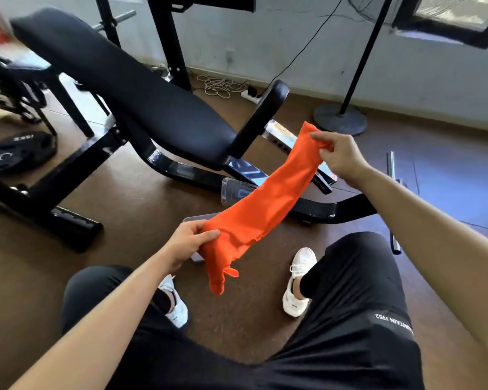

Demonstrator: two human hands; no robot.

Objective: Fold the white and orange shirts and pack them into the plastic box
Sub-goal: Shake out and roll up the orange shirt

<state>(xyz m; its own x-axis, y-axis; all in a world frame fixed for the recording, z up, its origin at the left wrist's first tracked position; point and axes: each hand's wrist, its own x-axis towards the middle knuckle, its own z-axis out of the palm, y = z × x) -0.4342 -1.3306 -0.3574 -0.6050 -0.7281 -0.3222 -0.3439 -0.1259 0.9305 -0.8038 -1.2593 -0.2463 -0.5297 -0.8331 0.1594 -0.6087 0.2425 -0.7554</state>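
The orange shirt is bunched into a long band and stretched in the air between my hands. My left hand grips its lower end, from which a loose flap hangs down. My right hand pinches its upper end, higher and further away. Under the shirt, on the brown floor, lies a clear plastic box, mostly hidden by the cloth, with a clear lid-like piece just beyond it. No white shirt is in sight.
A black weight bench slants across the floor ahead, its frame reaching right behind the shirt. Weight plates lie at the left. A fan stand base and a power strip sit near the wall. My knees and white shoes are below.
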